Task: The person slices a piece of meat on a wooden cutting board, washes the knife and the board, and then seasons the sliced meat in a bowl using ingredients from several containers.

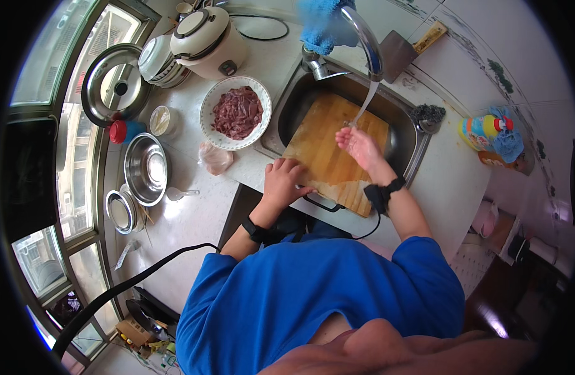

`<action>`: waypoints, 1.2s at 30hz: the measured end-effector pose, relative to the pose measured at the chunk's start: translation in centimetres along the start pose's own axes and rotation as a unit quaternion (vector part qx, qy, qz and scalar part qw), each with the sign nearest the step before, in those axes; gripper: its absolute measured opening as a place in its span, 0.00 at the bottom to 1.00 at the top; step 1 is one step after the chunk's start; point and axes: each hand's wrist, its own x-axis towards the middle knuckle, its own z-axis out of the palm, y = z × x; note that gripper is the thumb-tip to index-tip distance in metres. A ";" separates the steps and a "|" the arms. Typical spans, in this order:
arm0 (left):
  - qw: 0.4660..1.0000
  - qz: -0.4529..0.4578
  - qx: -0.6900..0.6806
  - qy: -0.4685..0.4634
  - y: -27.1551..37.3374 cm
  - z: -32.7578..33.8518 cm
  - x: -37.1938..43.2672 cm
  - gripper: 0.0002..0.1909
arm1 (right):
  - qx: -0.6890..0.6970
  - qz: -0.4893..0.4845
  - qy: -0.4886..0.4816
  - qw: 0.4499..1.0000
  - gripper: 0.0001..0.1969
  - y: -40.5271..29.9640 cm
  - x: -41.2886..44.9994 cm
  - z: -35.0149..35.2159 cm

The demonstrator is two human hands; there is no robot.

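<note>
A wooden cutting board lies tilted across the stainless steel sink, its near end resting over the front rim. My left hand grips the board's left edge near a black handle. Above the board, my right hand is cupped with its palm turned up and holds nothing. Water runs from the chrome faucet onto its curled fingertips. Whether that hand touches the board cannot be made out. The wood near me looks paler than the rest.
Left of the sink stand a bowl of sliced raw meat, a plastic bag, a rice cooker and a metal basin. A cleaver leans behind the sink. Steel wool and a detergent bottle are at right.
</note>
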 end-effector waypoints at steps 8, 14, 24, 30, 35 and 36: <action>1.000 -0.005 -0.018 0.001 0.0 0.1 -0.4 0.28 | -0.856 -0.050 -0.084 0.508 0.33 4.2 -7.2 0.0; 1.000 -0.011 -0.018 -0.012 -0.1 0.0 -0.1 0.27 | -0.578 -0.070 0.245 0.775 0.31 -0.1 -1.8 -9.1; 1.000 -0.008 -0.019 0.011 -0.3 0.5 -0.8 0.25 | 0.204 -0.040 0.146 0.967 0.12 -4.0 4.7 -0.7; 1.000 -0.010 -0.012 0.022 -0.4 0.4 -1.3 0.26 | 0.013 -0.033 0.053 0.998 0.11 -0.7 3.7 5.6; 1.000 -0.005 -0.021 0.014 -0.7 0.2 -1.2 0.27 | -0.266 0.130 0.051 0.954 0.10 1.6 2.1 6.0; 1.000 -0.006 -0.028 0.009 -0.7 0.2 -1.3 0.27 | -0.116 0.063 0.106 0.986 0.10 1.4 3.5 3.0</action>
